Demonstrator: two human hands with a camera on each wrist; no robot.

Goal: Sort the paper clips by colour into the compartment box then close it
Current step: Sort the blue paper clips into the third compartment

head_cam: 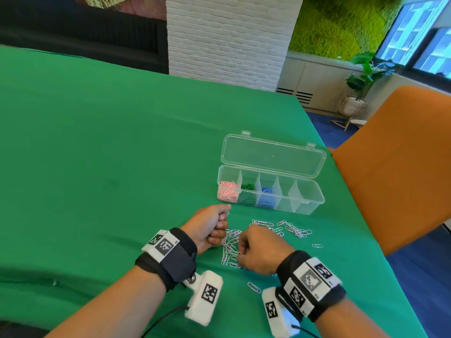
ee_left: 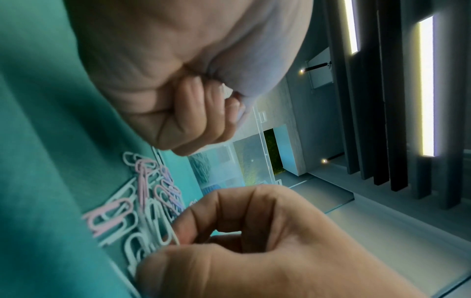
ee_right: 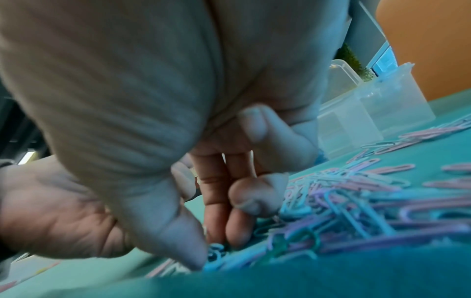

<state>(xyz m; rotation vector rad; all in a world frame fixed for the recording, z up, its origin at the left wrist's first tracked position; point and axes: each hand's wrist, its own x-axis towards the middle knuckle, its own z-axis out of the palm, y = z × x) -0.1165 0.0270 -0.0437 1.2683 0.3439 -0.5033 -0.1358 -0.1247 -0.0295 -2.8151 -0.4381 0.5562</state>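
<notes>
A clear compartment box stands open on the green cloth, its lid laid back. Its left three compartments hold pink clips, green clips and blue clips. A mixed pile of paper clips lies in front of it, between my hands. My left hand is a closed fist beside the pile, with a clip end poking out near the thumb. My right hand curls into the pile. Its thumb and forefinger pinch a pale clip.
More loose clips trail to the right of the pile, with single ones nearer me and farther right. An orange chair stands close to the table's right edge. Bare green cloth spreads to the left.
</notes>
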